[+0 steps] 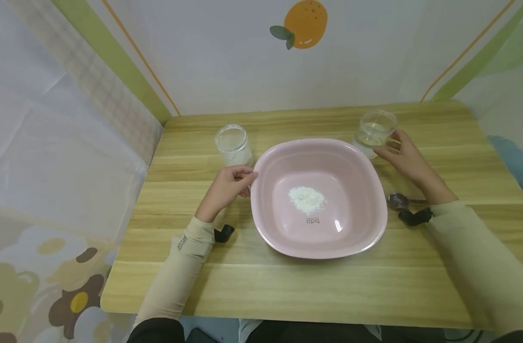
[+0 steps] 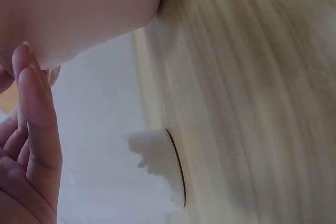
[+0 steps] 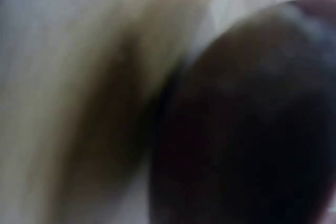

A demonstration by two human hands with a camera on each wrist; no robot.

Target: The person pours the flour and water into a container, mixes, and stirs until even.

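A pink square basin (image 1: 261,209) sits mid-table with a small heap of white powder (image 1: 306,198) on its floor. My left hand (image 1: 231,186) curls its fingertips onto the basin's left rim; in the left wrist view the fingers (image 2: 39,124) lie against the basin's pink wall (image 2: 79,9). My right hand (image 1: 405,155) reaches round the right side of a clear cup of water (image 1: 375,131) at the basin's far right corner, thumb at its base. The right wrist view is a blur of tan and dark shapes.
A clear jar of white powder (image 1: 233,145) stands just beyond my left hand, also seen as the jar (image 2: 163,166) in the left wrist view. A metal spoon (image 1: 397,200) lies under my right wrist. The wooden table (image 1: 287,286) is backed by a printed cloth wall.
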